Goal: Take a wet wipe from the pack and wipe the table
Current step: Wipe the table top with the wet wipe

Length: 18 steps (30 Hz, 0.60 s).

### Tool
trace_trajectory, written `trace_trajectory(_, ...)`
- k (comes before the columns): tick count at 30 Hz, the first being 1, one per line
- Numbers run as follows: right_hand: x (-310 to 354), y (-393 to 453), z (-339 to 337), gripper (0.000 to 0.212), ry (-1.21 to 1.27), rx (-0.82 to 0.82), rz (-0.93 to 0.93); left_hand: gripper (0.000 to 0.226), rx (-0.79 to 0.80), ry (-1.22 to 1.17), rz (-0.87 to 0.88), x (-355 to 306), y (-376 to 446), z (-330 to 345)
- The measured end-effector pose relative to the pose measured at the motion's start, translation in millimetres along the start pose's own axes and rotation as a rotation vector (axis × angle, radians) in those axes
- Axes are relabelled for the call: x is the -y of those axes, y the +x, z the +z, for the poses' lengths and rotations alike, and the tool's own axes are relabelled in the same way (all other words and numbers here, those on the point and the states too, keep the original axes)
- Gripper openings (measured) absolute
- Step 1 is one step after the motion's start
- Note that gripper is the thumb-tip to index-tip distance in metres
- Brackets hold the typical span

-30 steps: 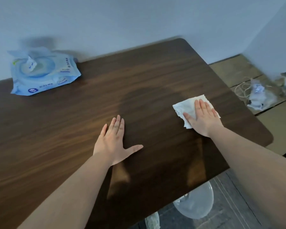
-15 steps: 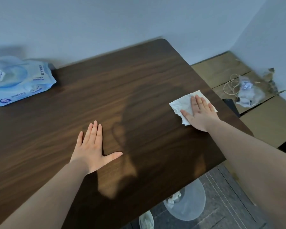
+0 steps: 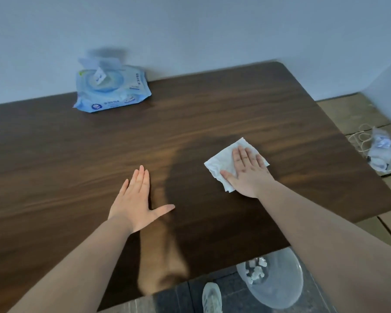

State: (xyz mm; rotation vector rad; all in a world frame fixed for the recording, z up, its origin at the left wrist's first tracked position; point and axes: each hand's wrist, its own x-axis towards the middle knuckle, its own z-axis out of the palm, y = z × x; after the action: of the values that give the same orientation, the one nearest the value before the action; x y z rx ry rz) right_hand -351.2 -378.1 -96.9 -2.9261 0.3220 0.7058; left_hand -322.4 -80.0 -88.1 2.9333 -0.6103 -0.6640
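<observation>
A white wet wipe (image 3: 221,161) lies spread on the dark wooden table (image 3: 190,114), right of the middle. My right hand (image 3: 248,170) presses flat on the wipe, fingers together and pointing away from me. My left hand (image 3: 136,199) rests flat on the bare table to the left, palm down, thumb out, holding nothing. The blue pack of wipes (image 3: 110,89) sits at the table's far edge by the wall, its lid flipped up and a wipe sticking out.
A clear plastic bin (image 3: 278,283) with crumpled wipes stands on the floor under the table's near right corner. A shoe (image 3: 211,297) shows beside it. To the right, a plastic bag and cord (image 3: 379,152) lie on a low wooden surface.
My right hand has slid the wipe leftward, away from the table's right edge. The view has swung left, bringing the pack back in. My left hand stays flat on the table.
</observation>
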Motion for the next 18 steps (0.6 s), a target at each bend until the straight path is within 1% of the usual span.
trace_trajectory(3, 70, -2, 7, 0.082, -0.041, 0.005, -0.115, 0.127, -0.029, -0.024, -0.124, 68, -43, 5)
trace_trajectory(7, 173, -5, 16, 0.08, -0.098, 0.014, -0.281, 0.121, -0.05, -0.067, -0.36, 165, -111, 11)
trace_trajectory(10, 250, -7, 25, 0.08, -0.138, 0.017, -0.391, 0.124, -0.055, -0.071, -0.532, 235, -164, 21)
trace_trajectory(12, 298, -10, 32, 0.08, -0.164, 0.016, -0.46, 0.127, -0.047, -0.096, -0.629, 270, -193, 29)
trace_trajectory(14, 343, -14, 39, 0.08, -0.186, 0.015, -0.53, 0.127, -0.044, -0.117, -0.659, 290, -211, 38)
trace_trajectory(18, 420, -20, 52, 0.08, -0.232, 0.012, -0.638, 0.131, -0.088, -0.124, -0.648, 301, -213, 52)
